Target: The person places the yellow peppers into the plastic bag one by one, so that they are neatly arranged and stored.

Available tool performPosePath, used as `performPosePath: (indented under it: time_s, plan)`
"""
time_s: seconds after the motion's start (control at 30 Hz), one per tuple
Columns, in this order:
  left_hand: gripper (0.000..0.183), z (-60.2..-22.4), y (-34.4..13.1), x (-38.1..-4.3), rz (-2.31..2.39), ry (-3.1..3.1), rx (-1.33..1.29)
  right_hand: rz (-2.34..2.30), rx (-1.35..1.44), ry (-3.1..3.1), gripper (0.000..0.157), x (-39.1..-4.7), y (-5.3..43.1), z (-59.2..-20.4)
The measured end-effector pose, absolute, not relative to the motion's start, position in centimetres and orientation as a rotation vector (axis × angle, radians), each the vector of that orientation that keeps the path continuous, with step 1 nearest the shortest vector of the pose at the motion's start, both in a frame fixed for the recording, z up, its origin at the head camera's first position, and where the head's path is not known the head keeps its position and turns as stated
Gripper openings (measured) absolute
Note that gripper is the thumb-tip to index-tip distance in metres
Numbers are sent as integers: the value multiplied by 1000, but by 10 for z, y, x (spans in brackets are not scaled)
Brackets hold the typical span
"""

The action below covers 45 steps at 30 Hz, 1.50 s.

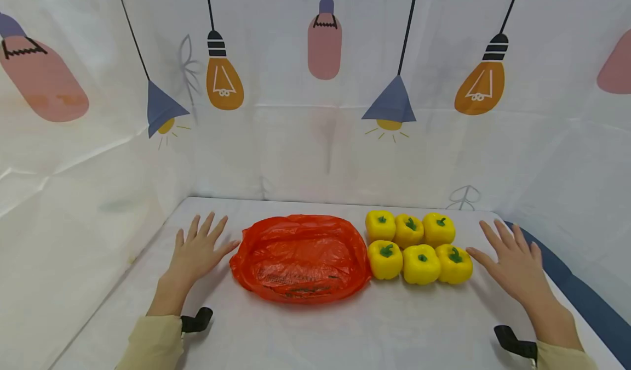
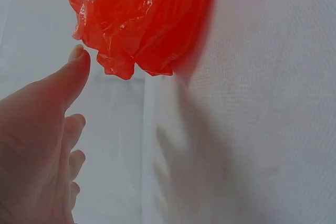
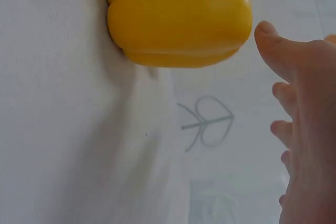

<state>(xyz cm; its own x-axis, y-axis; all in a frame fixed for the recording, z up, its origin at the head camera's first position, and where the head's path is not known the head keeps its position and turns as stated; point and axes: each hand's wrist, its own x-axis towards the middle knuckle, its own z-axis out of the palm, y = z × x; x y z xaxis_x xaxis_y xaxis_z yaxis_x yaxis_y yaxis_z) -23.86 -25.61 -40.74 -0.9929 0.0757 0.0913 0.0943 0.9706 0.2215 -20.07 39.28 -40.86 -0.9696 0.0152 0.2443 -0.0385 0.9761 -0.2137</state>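
Note:
A red plastic bag (image 1: 300, 257) lies spread on the white table, its middle sunken and its rim puffed up. To its right, several yellow bell peppers (image 1: 422, 264) with green stems stand in two rows, the nearest touching or almost touching the bag. My left hand (image 1: 197, 252) hovers left of the bag with fingers spread, the thumb close to the red edge (image 2: 131, 24). On the other side, my right hand (image 1: 517, 266) is held beside the front right pepper (image 3: 178, 19), fingers spread and holding nothing. Whether that thumb touches the pepper, I cannot tell.
The white table (image 1: 345, 337) ends at a white cloth backdrop (image 1: 286, 156) printed with hanging lamps. A dark blue shape (image 1: 567, 271) runs along the table's right edge. Black camera mounts (image 1: 197, 319) stick out from both sleeves.

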Motion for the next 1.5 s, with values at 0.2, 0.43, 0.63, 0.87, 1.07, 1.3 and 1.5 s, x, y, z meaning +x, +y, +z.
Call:
performPosePath:
  time_s: [0.2, 0.43, 0.63, 0.87, 1.07, 1.3, 1.5]
  plan:
    - [89, -406, -257, -241, -361, -3035, -149, 298, 64, -2867, 85, -200, 382, -403]
    - [87, -401, -256, -242, -402, -3043, -166, 293, 122, -2845, 83, -202, 366, -400]
    - [87, -401, -256, -244, -460, -3063, -192, 324, 175, -2844, 84, -202, 349, -395]
    - [89, -396, -250, -244, -512, -3071, -211, 342, 261, -2839, 83, -200, 327, -386]
    - [88, -396, -248, -244, -532, -3062, -238, 380, 323, -2873, 83, -201, 306, -379]
    - [88, -404, -245, -239, -565, -3051, -288, 435, 432, -2905, 86, -202, 279, -377]
    - [88, -409, -244, -238, -552, -3040, -304, 446, 498, -2947, 87, -208, 257, -380]
